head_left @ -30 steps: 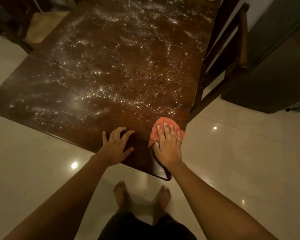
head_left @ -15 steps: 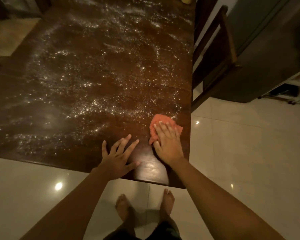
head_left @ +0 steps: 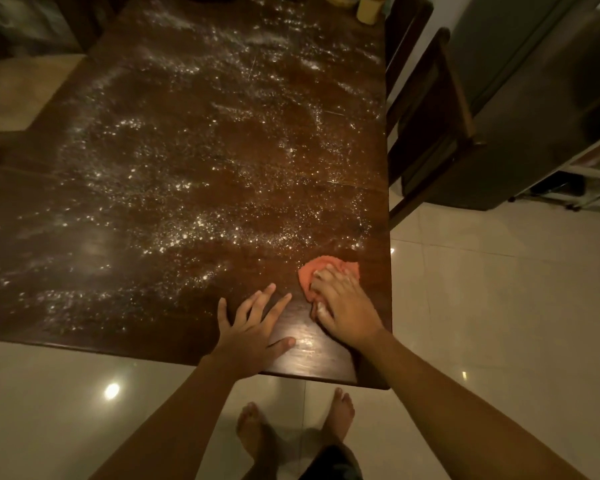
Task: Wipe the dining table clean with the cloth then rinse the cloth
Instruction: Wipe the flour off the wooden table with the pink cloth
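Bare feet (head_left: 338, 412) on pale tiled floor (head_left: 482, 306), nearest the camera. Left hand (head_left: 253, 329) flat on the dining table (head_left: 153, 168) near its front edge, fingers (head_left: 248, 306) spread apart, holding nothing. Right hand (head_left: 345, 306) just right of the left fingertips, palm down, fingers together and pressed onto the orange cloth (head_left: 312, 271), which bunches under and just beyond the fingertips, near the table's right edge. Patch between the two hands looks glossy. Beyond the fingertips, white powdery specks (head_left: 194, 188) scattered over most of the dark wood. Wooden chair (head_left: 430, 116) right of the table. Far past the fingers, yellow containers (head_left: 368, 8) at the table's back edge.
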